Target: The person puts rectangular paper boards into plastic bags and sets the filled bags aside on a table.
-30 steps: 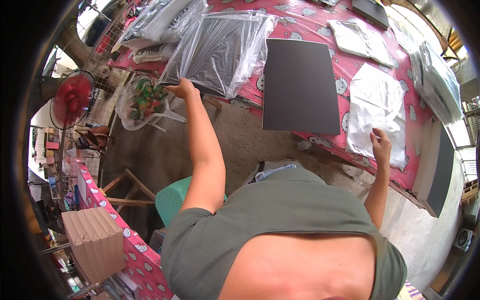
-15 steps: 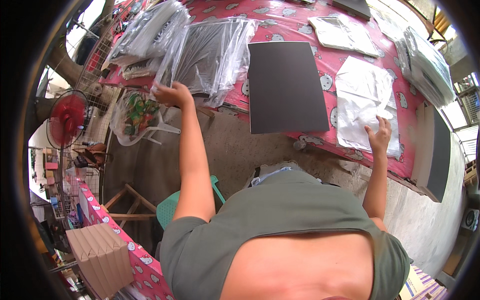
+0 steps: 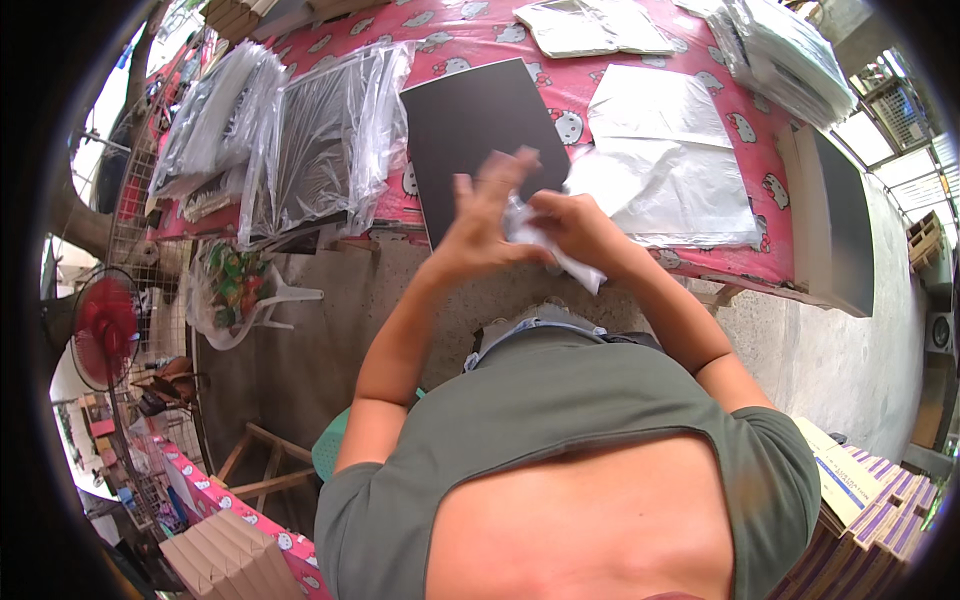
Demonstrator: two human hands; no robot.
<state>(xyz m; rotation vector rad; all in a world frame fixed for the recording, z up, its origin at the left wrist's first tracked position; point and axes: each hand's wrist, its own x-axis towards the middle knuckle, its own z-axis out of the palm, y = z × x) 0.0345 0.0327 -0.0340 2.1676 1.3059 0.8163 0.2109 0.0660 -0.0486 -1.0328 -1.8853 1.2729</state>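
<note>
Translucent plastic film (image 3: 582, 272) is pinched and bunched in our right hand (image 3: 583, 232), part of it hanging below the fingers and part showing in the gap toward our left hand (image 3: 485, 225). We angle both forearms inward so that the hands come close together before the torso, the left with fingers spread and blurred, and we cannot tell whether it touches the film. Beneath and beyond the left hand lies the black panel (image 3: 455, 120) on the pink table cover (image 3: 775, 190), with white plastic sheets (image 3: 665, 150) to the right.
</note>
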